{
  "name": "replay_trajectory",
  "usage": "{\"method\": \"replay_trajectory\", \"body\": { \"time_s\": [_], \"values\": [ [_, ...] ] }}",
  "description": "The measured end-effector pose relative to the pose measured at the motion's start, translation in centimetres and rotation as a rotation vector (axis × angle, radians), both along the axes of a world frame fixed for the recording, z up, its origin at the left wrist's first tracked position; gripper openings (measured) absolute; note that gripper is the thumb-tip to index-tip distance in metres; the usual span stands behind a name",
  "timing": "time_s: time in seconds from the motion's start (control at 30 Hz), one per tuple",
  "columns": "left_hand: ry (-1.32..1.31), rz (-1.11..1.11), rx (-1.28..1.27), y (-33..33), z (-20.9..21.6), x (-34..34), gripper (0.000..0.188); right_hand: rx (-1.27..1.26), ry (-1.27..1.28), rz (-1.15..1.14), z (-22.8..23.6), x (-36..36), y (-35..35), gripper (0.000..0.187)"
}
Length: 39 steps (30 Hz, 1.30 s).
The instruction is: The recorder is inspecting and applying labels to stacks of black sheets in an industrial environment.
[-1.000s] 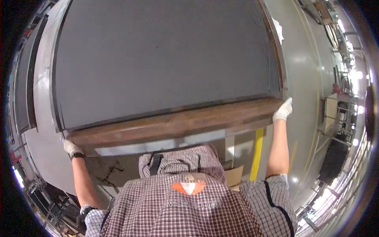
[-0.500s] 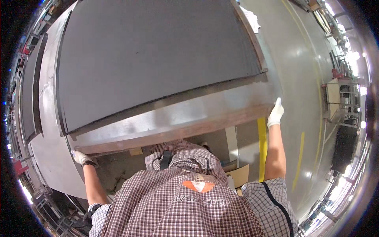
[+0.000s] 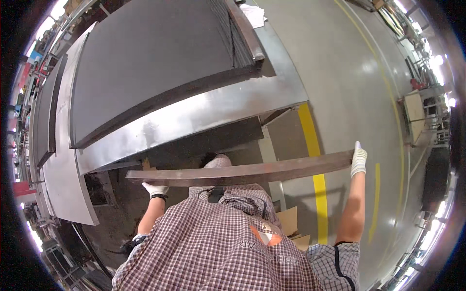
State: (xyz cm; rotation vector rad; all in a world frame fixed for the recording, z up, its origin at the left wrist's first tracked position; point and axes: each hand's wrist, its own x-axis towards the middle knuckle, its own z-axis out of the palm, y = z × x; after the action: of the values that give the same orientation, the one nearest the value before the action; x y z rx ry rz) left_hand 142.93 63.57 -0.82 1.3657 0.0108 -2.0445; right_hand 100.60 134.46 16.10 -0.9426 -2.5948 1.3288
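A long brown metal bar (image 3: 252, 170) spans the space in front of my body, off the table's near edge. At its left end, my left hand (image 3: 155, 189), in a white glove, grips it from below. The gloved right hand (image 3: 359, 159) is closed round the opposite end, thumb up. Beyond the bar stands a metal-topped table (image 3: 194, 119) with a stack of dark grey sheets (image 3: 155, 53) on it. Another brown bar (image 3: 248, 34) lies along the stack's right side. My fingers are partly hidden behind the held bar.
A yellow floor stripe (image 3: 318, 194) runs under the bar's right part. Cardboard pieces (image 3: 289, 220) lie on the floor by my right side. A second stack of dark sheets (image 3: 48, 111) is at the left. A white cloth (image 3: 253, 16) rests at the table's far right.
The bar has come off the table's near edge toward my body, carried by both hands. My view has shifted, and the table now shows farther away and to the left.
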Motion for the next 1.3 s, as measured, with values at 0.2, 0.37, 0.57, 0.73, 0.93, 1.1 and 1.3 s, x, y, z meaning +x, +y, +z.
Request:
{"method": "replay_trajectory", "body": {
  "time_s": [0.2, 0.37, 0.57, 0.73, 0.93, 1.1, 1.3],
  "values": [
    [-0.123, -0.103, 0.211, 10.4, 1.9, -11.0, 0.083, 0.287, -0.252, 0.64, -4.8, -0.8, -12.4, 0.076],
    [0.341, -0.326, 0.046, 19.0, -5.8, -26.5, 0.064, -0.504, -0.606, 0.969, -9.5, -2.6, -17.2, 0.051],
    [0.149, -0.262, 0.163, 28.7, -9.1, -38.3, 0.061, -0.451, -0.568, 0.453, -8.3, -10.3, 3.5, 0.031],
    [-0.058, -0.32, 0.196, 31.0, -9.8, -40.0, 0.056, -0.467, -0.502, -0.161, -6.4, -8.8, 22.4, 0.034],
    [-0.394, -0.591, 0.153, 36.5, -9.2, -43.4, 0.05, -0.389, -0.852, -0.435, -6.1, -18.5, 29.5, 0.024],
    [-0.642, -0.951, 0.059, 42.9, -4.4, -49.2, 0.045, -0.265, -0.836, 0.12, -13.0, -45.0, 27.7, 0.024],
    [-0.549, -1.133, -0.059, 44.0, -2.8, -66.4, 0.039, -0.352, -0.633, 0.507, -18.5, -87.0, 13.7, 0.028]
  ]
}}
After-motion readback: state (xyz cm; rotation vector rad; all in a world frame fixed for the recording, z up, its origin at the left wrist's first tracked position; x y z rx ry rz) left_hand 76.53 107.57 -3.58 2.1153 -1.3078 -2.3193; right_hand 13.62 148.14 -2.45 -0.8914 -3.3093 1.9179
